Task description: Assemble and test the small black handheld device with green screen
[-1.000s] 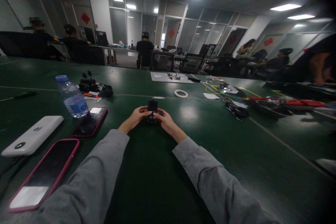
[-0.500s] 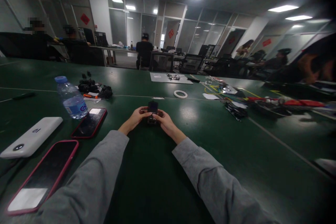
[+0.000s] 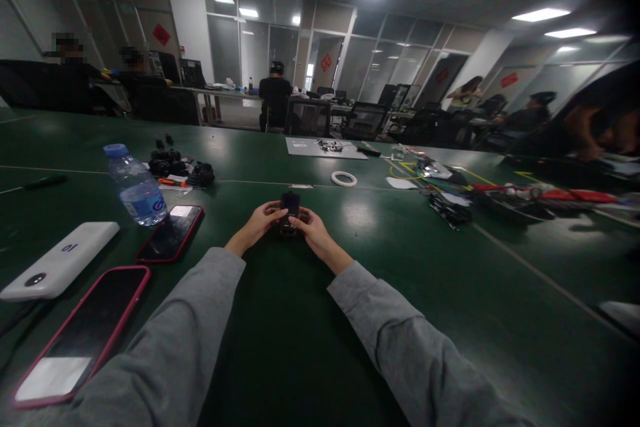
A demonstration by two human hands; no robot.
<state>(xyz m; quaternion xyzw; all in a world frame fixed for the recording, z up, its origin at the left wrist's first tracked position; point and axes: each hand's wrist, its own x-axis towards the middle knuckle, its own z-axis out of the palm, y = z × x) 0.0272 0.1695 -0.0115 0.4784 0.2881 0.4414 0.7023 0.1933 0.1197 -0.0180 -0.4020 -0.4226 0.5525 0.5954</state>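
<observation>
Both hands grip one small black device (image 3: 291, 203) above the green table (image 3: 280, 320), out in front of me. Its upper part looks like a flat dark panel, and a lower part with small lighter marks shows beneath my thumbs. My left hand (image 3: 260, 223) closes on its left side, thumb lying across the front. On the opposite side, my right hand (image 3: 315, 230) pinches it with the thumb on the front face. My other fingers are mostly hidden behind the device, and its exact kind is too small to make out.
To the left lie a water bottle (image 3: 135, 187), two phones (image 3: 173, 235) in red-pink cases, a white power bank (image 3: 63, 260) and black parts (image 3: 173, 163). Beyond my hands are a white ring (image 3: 344, 179) and a grey board (image 3: 305, 148). Cables and tools (image 3: 450, 207) clutter the right.
My left thumb has slid slightly upward on the device's front, and the device has tilted a little. Both hands stay in nearly the same place.
</observation>
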